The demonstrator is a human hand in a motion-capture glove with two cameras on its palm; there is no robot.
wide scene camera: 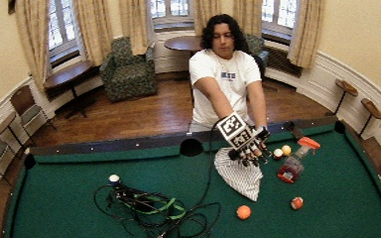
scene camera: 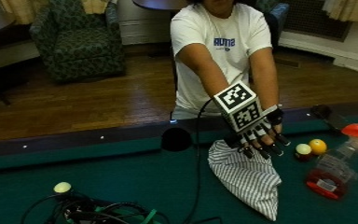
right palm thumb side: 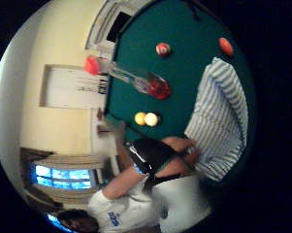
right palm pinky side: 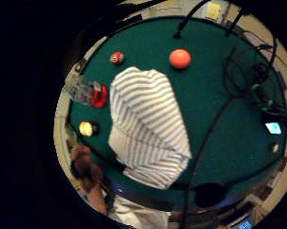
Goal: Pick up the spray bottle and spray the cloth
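Nothing of the task done yet, judging by the layout: spray bottle (scene camera: 334, 170) untouched, standing at the lower right of the outside view on the green table (scene camera: 104, 182), orange trigger head up. Gloved right hand (scene camera: 257, 135) raised above the near end of the striped cloth (scene camera: 247, 179), fingers straight and spread, holding nothing. Bare hand hidden behind it, state impossible to tell. Bottle well to the right of the hand, cloth lower centre. Pickup and spraying both remaining.
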